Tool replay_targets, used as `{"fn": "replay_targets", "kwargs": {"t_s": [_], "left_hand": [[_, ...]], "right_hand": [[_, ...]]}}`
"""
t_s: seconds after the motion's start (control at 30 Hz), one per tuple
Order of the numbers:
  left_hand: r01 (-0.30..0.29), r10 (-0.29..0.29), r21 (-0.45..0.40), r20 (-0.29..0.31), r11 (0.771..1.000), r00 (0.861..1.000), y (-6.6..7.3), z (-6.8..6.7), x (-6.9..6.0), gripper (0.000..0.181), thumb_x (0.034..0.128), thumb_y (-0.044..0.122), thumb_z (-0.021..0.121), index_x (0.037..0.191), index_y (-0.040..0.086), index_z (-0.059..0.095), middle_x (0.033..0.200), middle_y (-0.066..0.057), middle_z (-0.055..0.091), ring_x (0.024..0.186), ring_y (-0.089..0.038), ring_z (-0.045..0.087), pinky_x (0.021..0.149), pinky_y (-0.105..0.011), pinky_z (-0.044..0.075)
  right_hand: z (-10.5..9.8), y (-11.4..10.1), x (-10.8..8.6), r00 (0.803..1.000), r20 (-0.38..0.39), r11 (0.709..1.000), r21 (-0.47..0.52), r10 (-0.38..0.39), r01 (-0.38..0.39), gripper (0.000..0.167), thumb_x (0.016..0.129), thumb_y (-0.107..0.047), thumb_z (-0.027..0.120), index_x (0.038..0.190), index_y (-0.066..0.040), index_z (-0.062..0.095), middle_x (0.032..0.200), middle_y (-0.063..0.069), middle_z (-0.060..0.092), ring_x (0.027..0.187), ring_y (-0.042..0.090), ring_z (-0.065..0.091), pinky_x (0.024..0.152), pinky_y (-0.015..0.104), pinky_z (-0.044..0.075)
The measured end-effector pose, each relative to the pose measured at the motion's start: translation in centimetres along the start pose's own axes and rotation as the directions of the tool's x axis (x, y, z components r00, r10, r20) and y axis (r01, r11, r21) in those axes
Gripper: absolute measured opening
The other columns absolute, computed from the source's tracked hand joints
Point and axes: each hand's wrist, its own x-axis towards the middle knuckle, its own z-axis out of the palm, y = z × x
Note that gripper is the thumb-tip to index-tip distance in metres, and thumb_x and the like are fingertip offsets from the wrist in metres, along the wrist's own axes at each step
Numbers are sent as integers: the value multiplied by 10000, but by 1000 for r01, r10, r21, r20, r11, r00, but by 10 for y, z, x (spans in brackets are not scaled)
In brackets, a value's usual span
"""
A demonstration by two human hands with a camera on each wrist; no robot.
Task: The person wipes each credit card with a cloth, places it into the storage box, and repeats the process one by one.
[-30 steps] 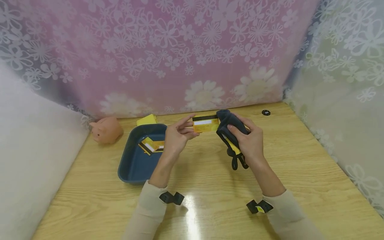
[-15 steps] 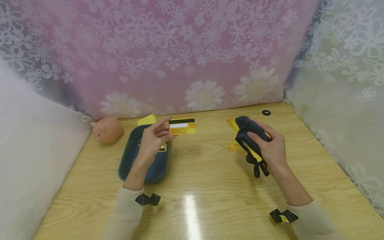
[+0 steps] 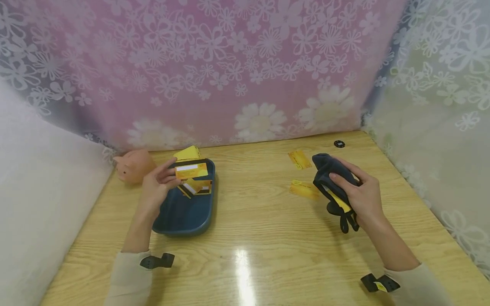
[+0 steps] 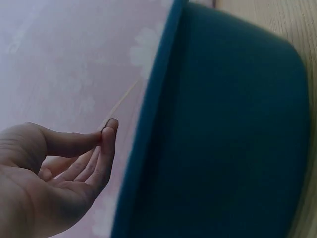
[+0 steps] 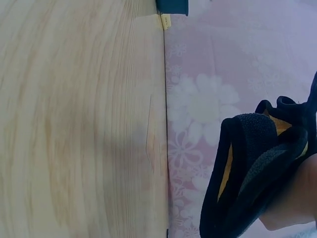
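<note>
Head view: left hand [image 3: 156,188] pinches card [image 3: 191,171]; right hand [image 3: 364,194] grips pouch [image 3: 327,168].

The head view looks forward and down from above and behind the left hand [image 3: 155,189] and right hand [image 3: 363,193], widest and farthest off. The left wrist view, rolled sideways, faces past its hand, close to the blue bin [image 4: 233,124]; the right wrist view, also sideways, looks across the table [image 5: 74,124] beside its hand. All share the bin and the flowered cloth [image 3: 245,76] beyond the hands.
</note>
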Motion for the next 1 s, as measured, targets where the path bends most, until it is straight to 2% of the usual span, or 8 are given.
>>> {"fn": "replay_targets", "kwargs": {"t_s": [0.1,0.17,0.3,0.5,0.73,0.9,1.0], "left_hand": [[42,-43,86,15,995,999,-7,-10,0,658,981,-54,657,1584,119,458,1373,-247,604,1027,-96,685,908,-208,557],[61,-67,146,41,987,997,-13,-11,2,663,982,-62,644,1592,87,432,1375,-268,601,1072,-178,701,966,-278,557],[91,-110,226,74,970,991,-24,-7,8,669,959,-95,632,1582,11,413,1360,-303,609,1087,-293,719,1055,-428,520],[99,-123,269,74,958,990,-35,1,11,621,940,-112,595,1534,-105,414,1331,-351,617,966,-314,756,1015,-481,549],[102,-122,309,46,945,992,-36,5,11,560,1004,3,582,1527,-112,419,1358,-309,622,1141,-425,694,1069,-528,507],[87,-116,354,60,931,991,-33,7,12,537,1044,92,587,1531,-79,440,1359,-296,629,1280,-436,607,1102,-550,476],[81,-113,337,77,938,991,-26,10,13,537,1058,115,578,1549,-48,433,1395,-287,610,1311,-427,587,1121,-548,460]], "right_hand": [[-2,0,0,1000,20,1000,2,-15,15,551,946,-219,795,1470,-197,625,1540,-8,532,1000,-19,705,772,177,598],[-3,-1,0,999,32,1000,26,-16,15,551,946,-212,795,1469,-189,625,1533,-10,536,1002,-4,713,776,191,603],[-3,-2,0,999,35,999,38,-3,1,558,947,-216,794,1475,-179,618,1542,11,520,989,13,726,769,211,611],[-1,-2,-3,999,50,998,56,8,-11,552,948,-206,792,1473,-187,621,1507,23,543,958,40,744,746,234,619],[1,-2,-5,997,73,996,91,-15,9,549,951,-187,787,1472,-159,618,1387,-31,603,940,76,759,731,261,625],[-1,-4,-5,997,72,995,94,-26,19,537,955,-180,782,1467,-165,624,1361,-44,614,943,76,759,732,261,625],[-2,-5,-5,997,70,995,98,-24,17,545,955,-179,782,1474,-162,616,1374,-36,607,947,75,758,732,261,625]]}}
